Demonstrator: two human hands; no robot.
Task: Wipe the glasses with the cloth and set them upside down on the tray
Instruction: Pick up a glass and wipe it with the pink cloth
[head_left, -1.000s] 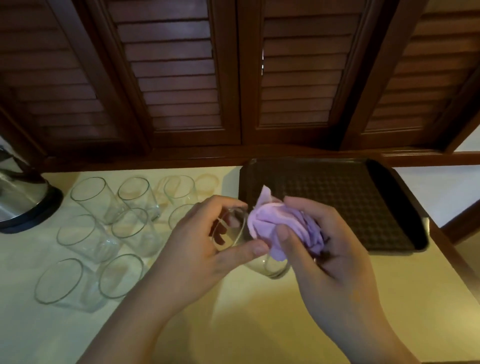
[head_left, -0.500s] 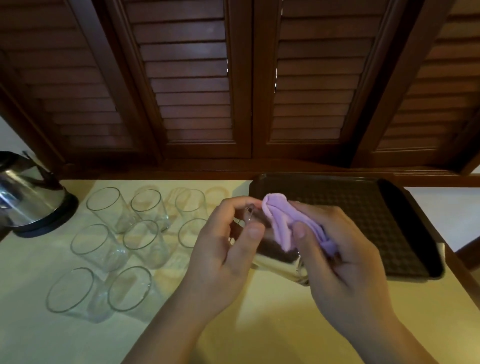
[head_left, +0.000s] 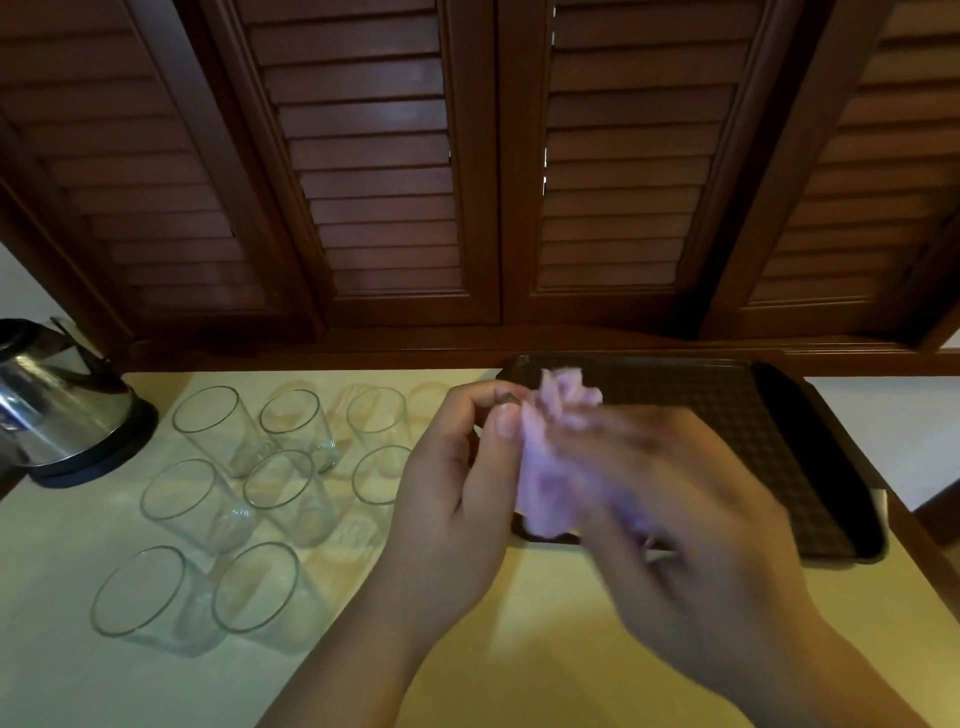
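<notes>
Head view: your left hand (head_left: 457, 499) pinches something hidden; blurred right hand (head_left: 691, 525) grips the cloth (head_left: 550, 467). Wipe slowly, firmly.

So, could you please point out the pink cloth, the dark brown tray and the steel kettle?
pink cloth (head_left: 545, 488), head view, bunched middle.
dark brown tray (head_left: 779, 441), head view, bare ribbed floor.
steel kettle (head_left: 57, 415), head view, shiny body.
</notes>
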